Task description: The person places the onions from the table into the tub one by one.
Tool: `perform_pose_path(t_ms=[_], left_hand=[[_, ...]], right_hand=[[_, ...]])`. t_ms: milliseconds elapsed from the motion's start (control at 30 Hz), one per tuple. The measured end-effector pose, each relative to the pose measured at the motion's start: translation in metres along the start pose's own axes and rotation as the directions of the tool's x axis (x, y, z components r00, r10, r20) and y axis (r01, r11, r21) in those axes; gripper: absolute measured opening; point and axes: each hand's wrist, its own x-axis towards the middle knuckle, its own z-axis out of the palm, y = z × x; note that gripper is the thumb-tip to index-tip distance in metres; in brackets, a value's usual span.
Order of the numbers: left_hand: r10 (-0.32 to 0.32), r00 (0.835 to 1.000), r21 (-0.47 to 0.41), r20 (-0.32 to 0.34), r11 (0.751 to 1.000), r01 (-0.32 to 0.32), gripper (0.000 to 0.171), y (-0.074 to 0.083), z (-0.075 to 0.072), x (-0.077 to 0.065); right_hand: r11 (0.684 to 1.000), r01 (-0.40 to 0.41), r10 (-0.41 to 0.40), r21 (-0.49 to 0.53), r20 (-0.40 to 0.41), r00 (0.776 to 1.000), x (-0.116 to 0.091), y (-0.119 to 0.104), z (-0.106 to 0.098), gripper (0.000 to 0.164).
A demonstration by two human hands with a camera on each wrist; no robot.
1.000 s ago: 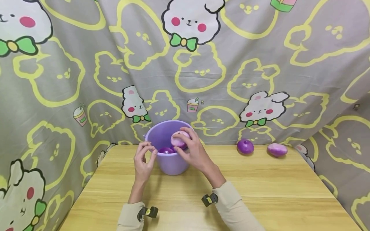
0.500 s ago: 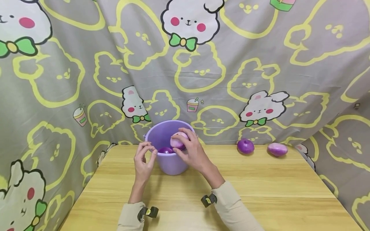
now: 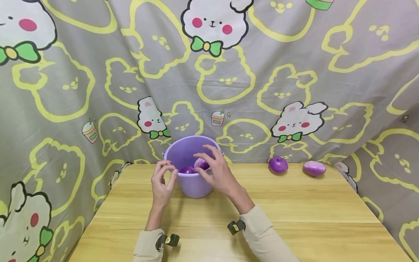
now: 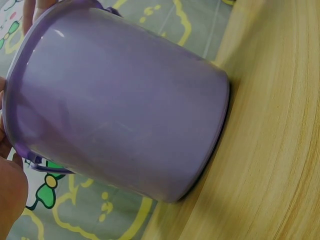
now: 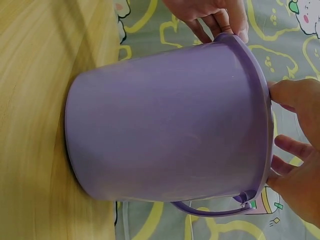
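A lilac bucket [image 3: 196, 186] stands upright at the table's back edge. My left hand [image 3: 162, 183] pinches its left rim between thumb and fingers; in the right wrist view the left hand [image 5: 215, 15] shows at that rim. My right hand [image 3: 218, 171] is over the bucket's right side with its fingers spread. Just under those fingers, a pink and purple onion [image 3: 200, 163] sits low in the bucket, partly hidden by the hand. Beside it inside is a darker purple onion [image 3: 187, 170]. The left wrist view shows mostly the bucket's outer wall [image 4: 125, 100].
To the right on the wooden table [image 3: 294, 211] lie a dark purple onion [image 3: 278, 165] and a paler, longer onion [image 3: 314, 168]. A patterned grey curtain [image 3: 242, 87] hangs right behind the table. The bucket's thin handle [image 5: 215, 212] hangs at its side.
My right hand has let go of the pink and purple onion, which has dropped lower in the bucket, and its fingers have spread. The left hand stays at the rim.
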Motion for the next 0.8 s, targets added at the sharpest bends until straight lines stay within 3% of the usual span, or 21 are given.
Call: perform_pose_path(t_ms=[233, 533, 800], left_hand=[[-0.019, 1.0, 0.007, 0.005, 1.0, 0.019, 0.007, 0.025, 0.004, 0.006], [-0.032, 0.999, 0.017, 0.005, 0.999, 0.032, 0.005, -0.001, -0.001, -0.001], [-0.028, 1.0, -0.003, 0.011, 1.0, 0.028, 0.005, -0.002, -0.002, -0.001]], right_hand=[[0.999, -0.009, 0.009, 0.031, 0.008, 1.0, -0.001, 0.0, 0.0, 0.035], [0.999, -0.024, 0.024, 0.048, 0.005, 1.0, -0.007, 0.0, -0.008, 0.038], [0.998, -0.003, 0.004, 0.07, -0.022, 1.0, -0.01, -0.002, -0.021, 0.038]])
